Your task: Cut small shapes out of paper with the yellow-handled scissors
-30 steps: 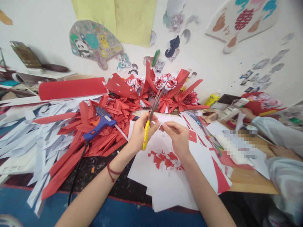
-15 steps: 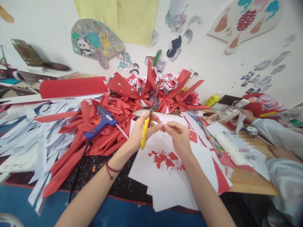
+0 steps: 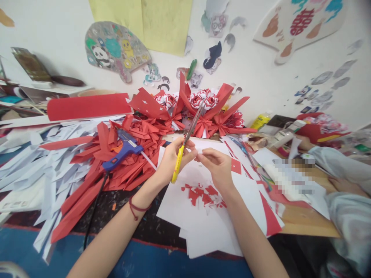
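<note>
In the head view, my left hand (image 3: 173,159) has yellow-handled scissors (image 3: 178,162) lodged in it, the metal blades pointing up and away. Its thumb and a finger also pinch a small whitish paper piece (image 3: 199,151). From the other side, the thumb and fingertips of my right hand (image 3: 217,164) close on the same piece. Fingers cover most of it, so its shape is unclear. Below both hands, small red and white paper scraps (image 3: 204,196) lie on white paper sheets (image 3: 179,210).
To the left, a blue glue gun (image 3: 124,150) rests on folded red paper strips (image 3: 127,175), beside white strips (image 3: 58,170). Red-and-white paper flowers (image 3: 204,99) stand against the wall. At right, another person's sleeve (image 3: 336,158) reaches over a wooden board (image 3: 310,227).
The small piece between my fingertips now shows whitish where it looked reddish. The scissors' blades have swung slightly right and appear a little wider. Both hands stay nearly in place.
</note>
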Motion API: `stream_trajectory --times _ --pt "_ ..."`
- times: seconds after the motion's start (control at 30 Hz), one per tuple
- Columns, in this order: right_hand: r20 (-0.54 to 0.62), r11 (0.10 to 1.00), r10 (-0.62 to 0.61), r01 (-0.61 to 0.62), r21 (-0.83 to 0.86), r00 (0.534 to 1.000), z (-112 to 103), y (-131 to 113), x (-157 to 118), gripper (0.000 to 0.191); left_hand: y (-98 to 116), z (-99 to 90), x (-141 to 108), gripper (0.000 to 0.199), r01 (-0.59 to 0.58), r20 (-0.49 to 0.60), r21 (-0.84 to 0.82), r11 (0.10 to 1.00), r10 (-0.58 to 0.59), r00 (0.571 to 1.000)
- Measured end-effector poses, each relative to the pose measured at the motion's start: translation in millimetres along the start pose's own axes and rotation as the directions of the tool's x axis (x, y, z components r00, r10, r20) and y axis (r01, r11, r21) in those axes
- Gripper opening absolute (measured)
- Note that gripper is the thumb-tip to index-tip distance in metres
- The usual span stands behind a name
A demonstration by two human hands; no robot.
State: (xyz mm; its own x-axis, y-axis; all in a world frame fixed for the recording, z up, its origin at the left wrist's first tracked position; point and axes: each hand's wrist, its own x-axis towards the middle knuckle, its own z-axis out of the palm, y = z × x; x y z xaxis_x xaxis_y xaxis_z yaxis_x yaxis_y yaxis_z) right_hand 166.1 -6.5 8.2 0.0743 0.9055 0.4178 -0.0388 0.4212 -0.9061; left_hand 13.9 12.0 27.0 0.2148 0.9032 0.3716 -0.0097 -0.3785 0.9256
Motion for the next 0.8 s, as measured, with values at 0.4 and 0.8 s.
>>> stream_trajectory --times 0.4,0.8 --pt "-0.3 0.963 -0.168 0.221 0.152 0.939 3 -7 7 0.006 -17 11.3 -8 0.034 -0.043 0.138 0.342 0.939 -0.005 0.99" --pt "-0.31 0.965 -0.172 0.223 0.137 0.935 0 -6 8 0.002 -8 18.9 -9 0.026 -0.016 0.142 0.498 0.867 -0.063 0.988"
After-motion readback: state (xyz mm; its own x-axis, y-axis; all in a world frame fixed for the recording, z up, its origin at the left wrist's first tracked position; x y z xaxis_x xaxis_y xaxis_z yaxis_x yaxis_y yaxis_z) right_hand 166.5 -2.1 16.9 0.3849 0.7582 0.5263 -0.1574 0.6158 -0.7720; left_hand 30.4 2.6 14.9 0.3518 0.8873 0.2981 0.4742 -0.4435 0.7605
